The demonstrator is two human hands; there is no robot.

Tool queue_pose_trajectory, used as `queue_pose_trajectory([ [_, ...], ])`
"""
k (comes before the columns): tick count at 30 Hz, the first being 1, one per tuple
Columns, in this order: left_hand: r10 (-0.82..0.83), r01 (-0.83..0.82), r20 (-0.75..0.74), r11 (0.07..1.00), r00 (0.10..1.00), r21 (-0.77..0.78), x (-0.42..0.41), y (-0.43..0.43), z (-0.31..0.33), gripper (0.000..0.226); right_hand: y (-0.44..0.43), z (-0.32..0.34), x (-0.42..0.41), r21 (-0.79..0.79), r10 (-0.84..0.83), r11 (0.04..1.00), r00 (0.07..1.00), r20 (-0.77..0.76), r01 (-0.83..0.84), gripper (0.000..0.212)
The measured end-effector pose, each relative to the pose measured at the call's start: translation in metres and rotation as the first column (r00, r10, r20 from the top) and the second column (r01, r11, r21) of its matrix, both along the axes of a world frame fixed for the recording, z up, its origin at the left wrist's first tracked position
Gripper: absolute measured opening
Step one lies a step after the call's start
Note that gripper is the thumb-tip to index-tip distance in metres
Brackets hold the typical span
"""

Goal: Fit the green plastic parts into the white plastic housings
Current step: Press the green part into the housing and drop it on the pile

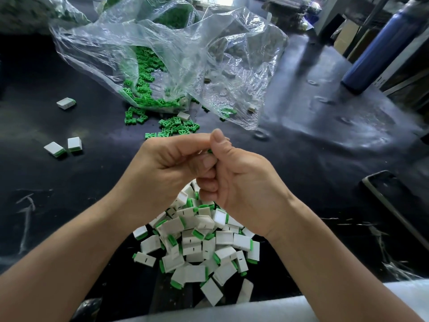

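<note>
Left hand and right hand at frame centre, fingers curled together around a mostly hidden green part, pile of fitted white housings below, clear bag above

Two hands, left and right, meet over one dark table, with one green part showing between them. Below lies one heap of finished housings, several dozen, too many to count exactly. Three more finished ones lie apart at left. Dozens of loose green parts spill from one clear bag, one white housing among them. At right stand one blue bottle and one phone.
</note>
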State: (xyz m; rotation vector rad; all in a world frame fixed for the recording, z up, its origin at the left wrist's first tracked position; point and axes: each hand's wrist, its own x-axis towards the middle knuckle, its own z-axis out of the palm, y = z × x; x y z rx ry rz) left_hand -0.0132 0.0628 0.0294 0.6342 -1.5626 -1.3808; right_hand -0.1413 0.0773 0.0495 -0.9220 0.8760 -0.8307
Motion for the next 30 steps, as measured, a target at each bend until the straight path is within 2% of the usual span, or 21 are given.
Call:
queue_pose_trajectory([
  [9,0.005,-0.005,0.024,1.000,1.000,0.028,0.000,0.002,0.002,0.011,0.001,-0.001,0.002,0.058,-0.024,0.998,0.998,0.054,0.021,0.031],
  [13,0.024,-0.024,0.004,0.999,1.000,0.035,0.000,0.003,0.003,0.026,0.001,-0.002,0.003,0.052,-0.020,0.999,0.996,0.086,0.016,0.030],
  [16,0.043,-0.036,-0.056,0.992,0.997,0.119,0.002,0.002,0.004,0.027,0.000,-0.002,0.001,0.026,0.019,0.999,0.995,0.099,-0.022,0.032],
  [19,0.019,-0.010,-0.051,0.985,0.999,0.170,0.004,-0.001,0.004,0.028,-0.003,-0.001,-0.003,0.046,0.077,0.995,0.990,0.122,-0.083,0.035],
  [27,-0.012,0.012,-0.001,0.987,1.000,0.163,0.007,-0.002,0.005,0.022,-0.007,-0.003,-0.011,0.096,0.174,0.975,0.960,0.219,-0.198,0.022],
  [30,-0.024,0.033,-0.050,0.983,0.998,0.181,0.007,-0.001,0.006,0.023,-0.009,-0.003,-0.014,0.099,0.191,0.970,0.951,0.245,-0.221,0.019],
])
